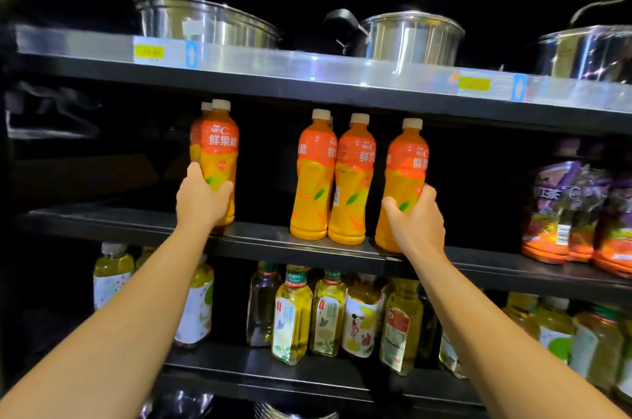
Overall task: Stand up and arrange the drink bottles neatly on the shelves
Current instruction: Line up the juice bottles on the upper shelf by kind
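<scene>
Orange drink bottles stand upright on the middle shelf (273,242). My left hand (201,198) grips the lower body of the leftmost orange bottle (219,151), which has another bottle right behind it. My right hand (415,218) grips the lower half of the rightmost orange bottle (407,162), standing at the shelf's front edge. Between them a pair of orange bottles (330,179) stands close together, with one more cap showing behind.
Steel pots (413,37) sit on the top shelf above price tags (150,51). Purple-and-orange packs (578,210) fill the middle shelf's right end. Yellow-green tea bottles (294,312) crowd the lower shelf. Dark gaps lie between the orange bottles.
</scene>
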`<state>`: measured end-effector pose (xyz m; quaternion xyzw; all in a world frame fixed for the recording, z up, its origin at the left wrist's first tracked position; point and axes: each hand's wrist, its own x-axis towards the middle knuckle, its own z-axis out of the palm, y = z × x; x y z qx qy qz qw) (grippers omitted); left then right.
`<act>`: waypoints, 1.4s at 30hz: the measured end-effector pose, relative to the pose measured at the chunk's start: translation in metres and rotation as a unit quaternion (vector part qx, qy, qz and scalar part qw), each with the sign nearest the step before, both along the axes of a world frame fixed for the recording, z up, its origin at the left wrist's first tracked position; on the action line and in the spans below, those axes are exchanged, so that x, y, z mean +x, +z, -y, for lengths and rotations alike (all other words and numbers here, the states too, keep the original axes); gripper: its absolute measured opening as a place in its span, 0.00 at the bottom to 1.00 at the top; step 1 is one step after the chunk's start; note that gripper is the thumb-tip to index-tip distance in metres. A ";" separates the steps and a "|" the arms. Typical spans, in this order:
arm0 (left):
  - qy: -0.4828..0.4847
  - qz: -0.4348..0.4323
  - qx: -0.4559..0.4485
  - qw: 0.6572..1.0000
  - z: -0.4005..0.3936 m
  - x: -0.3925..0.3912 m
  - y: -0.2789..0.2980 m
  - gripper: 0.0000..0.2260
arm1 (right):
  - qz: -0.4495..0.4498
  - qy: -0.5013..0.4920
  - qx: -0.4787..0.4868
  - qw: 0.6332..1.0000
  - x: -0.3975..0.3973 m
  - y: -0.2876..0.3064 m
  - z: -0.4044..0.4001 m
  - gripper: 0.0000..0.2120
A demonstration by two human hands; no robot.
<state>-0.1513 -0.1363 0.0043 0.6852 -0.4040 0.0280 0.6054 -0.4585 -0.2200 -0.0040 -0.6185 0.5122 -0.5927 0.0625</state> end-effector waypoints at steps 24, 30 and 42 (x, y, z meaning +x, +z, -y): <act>-0.052 0.054 -0.043 0.996 -0.003 -0.056 -0.011 0.30 | -0.057 -0.005 -0.199 0.978 -0.004 -0.003 -0.022 0.37; 0.026 0.060 -0.045 0.997 -0.014 0.007 0.003 0.29 | -0.128 0.008 -0.232 0.964 0.030 0.003 -0.040 0.36; -0.068 0.017 0.102 0.992 0.052 0.088 0.011 0.28 | -0.170 -0.068 -0.183 0.966 0.088 -0.012 -0.048 0.37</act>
